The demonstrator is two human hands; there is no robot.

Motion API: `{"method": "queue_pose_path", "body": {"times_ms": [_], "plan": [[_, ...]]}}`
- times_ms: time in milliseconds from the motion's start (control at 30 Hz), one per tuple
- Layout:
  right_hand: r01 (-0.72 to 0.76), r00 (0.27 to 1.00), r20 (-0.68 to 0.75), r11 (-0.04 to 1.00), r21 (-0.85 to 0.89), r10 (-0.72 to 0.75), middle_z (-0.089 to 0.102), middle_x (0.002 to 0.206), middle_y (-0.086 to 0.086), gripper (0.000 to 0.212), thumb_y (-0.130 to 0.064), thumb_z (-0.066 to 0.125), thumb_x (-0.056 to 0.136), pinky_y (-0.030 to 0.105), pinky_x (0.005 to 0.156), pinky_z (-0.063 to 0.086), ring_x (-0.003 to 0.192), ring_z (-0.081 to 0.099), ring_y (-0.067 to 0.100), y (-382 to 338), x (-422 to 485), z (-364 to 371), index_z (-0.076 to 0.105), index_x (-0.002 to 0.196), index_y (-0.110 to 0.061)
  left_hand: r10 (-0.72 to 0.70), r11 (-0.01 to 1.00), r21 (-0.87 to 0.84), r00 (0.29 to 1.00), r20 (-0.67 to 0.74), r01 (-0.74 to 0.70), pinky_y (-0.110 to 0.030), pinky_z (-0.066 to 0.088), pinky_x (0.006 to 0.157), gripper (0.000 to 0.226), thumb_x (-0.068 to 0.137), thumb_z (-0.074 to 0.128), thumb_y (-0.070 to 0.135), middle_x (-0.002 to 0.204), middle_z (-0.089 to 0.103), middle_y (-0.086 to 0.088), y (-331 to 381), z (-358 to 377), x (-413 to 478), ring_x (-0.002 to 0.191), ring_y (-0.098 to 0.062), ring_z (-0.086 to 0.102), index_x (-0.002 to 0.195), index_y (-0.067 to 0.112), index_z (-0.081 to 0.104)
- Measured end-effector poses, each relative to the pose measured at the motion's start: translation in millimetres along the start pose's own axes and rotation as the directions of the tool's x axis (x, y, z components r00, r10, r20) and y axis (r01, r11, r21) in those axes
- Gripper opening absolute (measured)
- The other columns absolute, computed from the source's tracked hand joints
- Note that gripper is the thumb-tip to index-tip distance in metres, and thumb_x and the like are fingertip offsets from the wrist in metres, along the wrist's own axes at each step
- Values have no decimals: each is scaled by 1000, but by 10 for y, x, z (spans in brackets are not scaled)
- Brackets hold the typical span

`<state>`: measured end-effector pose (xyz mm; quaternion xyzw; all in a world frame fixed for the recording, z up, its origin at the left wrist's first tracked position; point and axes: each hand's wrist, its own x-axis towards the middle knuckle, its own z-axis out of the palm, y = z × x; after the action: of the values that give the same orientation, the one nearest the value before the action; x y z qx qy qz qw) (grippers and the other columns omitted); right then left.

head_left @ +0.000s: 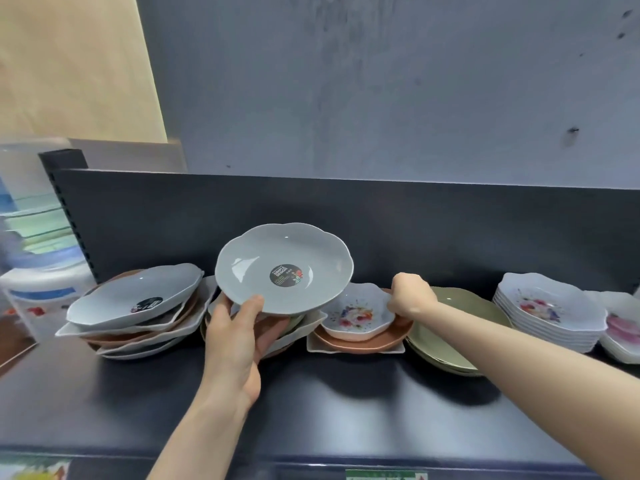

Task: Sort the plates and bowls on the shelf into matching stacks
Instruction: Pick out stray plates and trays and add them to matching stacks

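Grey and glossy, a scalloped plate (284, 261) is tipping up toward us above a dark shelf (311, 403). Its hollow is facing the camera and a round black sticker (286, 275) is showing at its centre. We are holding it in our left hand (239, 336), with the thumb pressing on the near rim and the fingers curling under its base. It is hanging just over a jumbled middle pile (306, 327) of white, green and terracotta dishes, which our hand is partly hiding.

We are reaching our right hand (412, 296) farther along the shelf, knuckles up and fingers curled tight on the right rim of a small floral bowl (356, 311). That bowl is sitting on a terracotta plate (363, 342), which is lying on a white square plate (356, 350). Just right of these, partly under our forearm, a stack of green plates (460, 337) is resting.

At the left end, another mixed pile (138, 339) is leaning unevenly, with a second grey plate (138, 296) tilting on top of terracotta and white dishes. At the right end, a neat stack of white floral bowls (547, 313) is standing. Beside it, cut off by the edge, a lower stack of pink-flowered bowls (623, 332) is sitting.

A dark back panel (346, 216) is running behind all the dishes, with a grey wall (381, 81) above it. Left of the shelf, blurred plastic containers (38, 292) are showing.
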<state>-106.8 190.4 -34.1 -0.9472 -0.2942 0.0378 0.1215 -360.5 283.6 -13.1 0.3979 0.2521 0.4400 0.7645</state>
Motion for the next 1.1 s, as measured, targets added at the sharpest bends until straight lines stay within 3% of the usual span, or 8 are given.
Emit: {"method": "queue_pose_path", "body": {"times_ms": [133,300,367,467,733,833,1000,1100], "plan": [[-46,999,30,996,76,44,45,62,2,20,0,51,73,24,42,31,65,50,23,7,35,74,41,60,-10,-33,997,-76,999,-17,31,-28,60,63,38,93,51,3,117,65,-3,-25,-2,-14,99,-29,67,129,16,54],[15,991,-133,980,197,11,57,63,11,3,-3,55,62,25,48,37,60,55,28,114,9,-34,58,64,-5,24,994,-107,997,-77,-32,-32,61,69,39,93,52,3,118,64,-1,-66,39,-32,99,-19,65,130,15,52],[74,978,-206,975,209,-30,64,66,13,13,-6,56,59,26,47,48,60,63,31,215,-27,-144,63,68,-1,53,994,-92,994,-100,-62,-31,61,68,40,92,53,3,117,63,1,-110,91,-38,101,-15,64,130,16,51],[110,966,-254,959,261,-41,71,73,5,22,-7,58,64,41,57,60,60,69,25,416,-145,-388,74,79,-10,73,994,-76,990,-121,-83,-27,59,64,39,92,54,4,118,62,1,-211,212,-73,103,-17,64,129,16,51],[-32,965,-211,867,498,157,70,71,18,26,2,53,71,27,41,53,53,66,29,1344,-393,-1030,76,79,-6,45,999,-26,995,-91,-47,-24,59,62,31,93,55,6,119,60,2,-643,753,-223,110,-16,59,119,21,52],[-68,944,-243,850,523,225,73,75,14,28,1,54,69,39,56,61,60,72,28,1828,-407,-1245,77,77,-11,45,999,-28,998,-44,-46,-23,59,61,35,93,54,6,118,61,5,-743,1014,-291,108,-13,59,126,18,53],[-136,917,-232,799,586,326,72,82,24,24,7,54,73,24,48,56,53,67,24,2502,-370,-1484,75,79,-3,31,999,-15,999,-13,-31,-41,58,80,39,93,55,10,123,61,6,-885,1402,-407,112,-17,61,130,22,52],[-172,903,-203,753,635,377,70,75,13,23,7,56,76,25,49,58,50,65,22,2790,-315,-1520,74,82,-6,8,1000,-17,1000,4,-8,-47,55,86,37,93,56,11,124,61,3,-939,1565,-479,110,-24,64,128,23,53]]}}
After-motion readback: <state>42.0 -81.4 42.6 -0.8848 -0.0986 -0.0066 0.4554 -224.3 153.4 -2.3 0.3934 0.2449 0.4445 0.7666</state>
